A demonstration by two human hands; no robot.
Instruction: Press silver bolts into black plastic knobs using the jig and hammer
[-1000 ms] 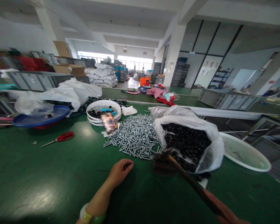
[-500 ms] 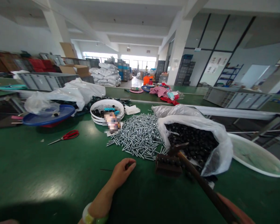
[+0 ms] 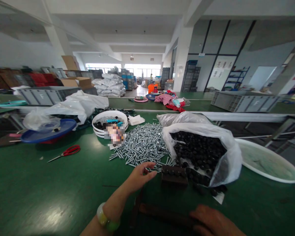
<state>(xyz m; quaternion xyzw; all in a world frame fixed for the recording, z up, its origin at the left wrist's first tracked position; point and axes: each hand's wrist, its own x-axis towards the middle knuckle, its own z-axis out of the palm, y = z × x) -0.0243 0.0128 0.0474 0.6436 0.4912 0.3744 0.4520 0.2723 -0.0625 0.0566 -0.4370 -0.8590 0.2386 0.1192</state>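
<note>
My left hand (image 3: 141, 177) reaches over the near edge of a heap of metal screws (image 3: 145, 142), thumb and fingers apart, with nothing seen between them. Just right of its fingertips is a dark block (image 3: 174, 175) with a row of small black pieces along its top. My right hand (image 3: 212, 219) is low at the front, closed over the wooden handle (image 3: 162, 211) of a hammer. The hammer's dark head (image 3: 136, 209) lies toward the left, below my left wrist; shadow blurs it. A clear plastic bag (image 3: 229, 167) full of black caps (image 3: 199, 147) lies open behind the block.
Red-handled scissors (image 3: 71, 150) lie at left, near a blue tray (image 3: 49, 134). White stacked tubs (image 3: 94, 126) with small parts stand behind the screws. A large white round tray (image 3: 272, 162) is at right. Grey crates (image 3: 248, 101) stand on the far bench.
The hammer has come down from above the block to low over the table, its head now at the left. My left hand has moved up and right to the screws, its fingers opening.
</note>
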